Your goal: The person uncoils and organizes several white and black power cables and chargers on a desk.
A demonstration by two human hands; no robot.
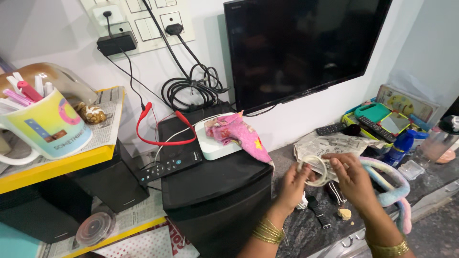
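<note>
Head view. I hold a white coiled cable up between both hands, above the dark table. My left hand grips the coil's near left side, fingers closed round the loops. My right hand pinches the far right side, fingers narrow on the strand. The loop stands roughly upright, its opening facing me and its wider span running left to right from one hand to the other. Both hands touch it; neither is nearer. Below lie a watch strap and a crumpled newspaper. A pastel padded band curls just right of my right wrist.
</note>
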